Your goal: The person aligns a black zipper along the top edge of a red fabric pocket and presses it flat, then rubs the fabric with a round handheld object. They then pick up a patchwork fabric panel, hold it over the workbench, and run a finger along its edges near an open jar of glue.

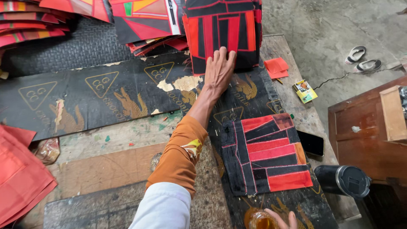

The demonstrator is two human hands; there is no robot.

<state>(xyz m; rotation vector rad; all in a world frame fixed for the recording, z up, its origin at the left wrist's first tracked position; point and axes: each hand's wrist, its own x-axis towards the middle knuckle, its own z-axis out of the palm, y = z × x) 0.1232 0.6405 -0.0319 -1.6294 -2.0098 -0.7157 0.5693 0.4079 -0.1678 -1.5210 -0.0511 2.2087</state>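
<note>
The left hand [219,71] reaches far forward, arm in an orange sleeve [180,154], fingers spread flat and open against the lower edge of a stack of red-and-black patchwork pieces [222,34]; it presses the stack rather than pinching it. Nearer the body from that hand, one patchwork square [265,154] lies flat and alone on the black mat [93,97], its right edge just beside a dark phone [310,143]. The right hand [282,219] (only its fingertips show at the bottom edge) touches an amber jar [256,220]; whether it grips the jar cannot be told. Left of the outstretched arm the mat and worn wooden tabletop [106,165] lie bare. A black flask [342,181] lies at the table's right edge.
</note>
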